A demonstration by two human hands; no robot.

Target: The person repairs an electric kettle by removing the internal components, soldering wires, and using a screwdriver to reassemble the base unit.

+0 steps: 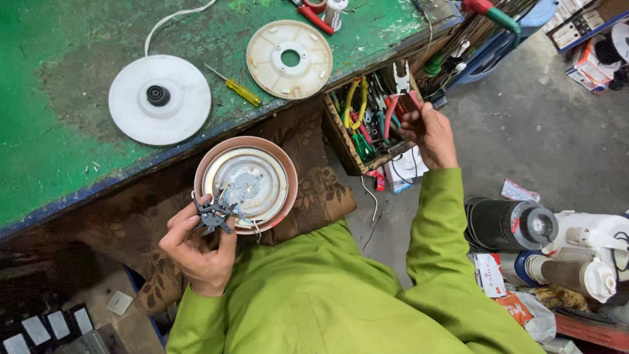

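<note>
left hand [196, 252] pinches black bracket [213, 215] at pot base [249, 183] rim | right hand [429, 131] grips pliers [401, 105] in toolbox [341, 134], off bench's [39, 157] front edge

The workbench [52, 151] had a worn, matt green painted top, scuffed to bare grey patches. The white base disc [160, 99] looked like smooth plastic, the cream disc [289, 59] duller and stained. The kettle underside [246, 183] shone as brushed metal. The black part [213, 215] in the left hand [196, 252] was possibly plastic. The sleeves [432, 229] were matt green cloth.
</note>
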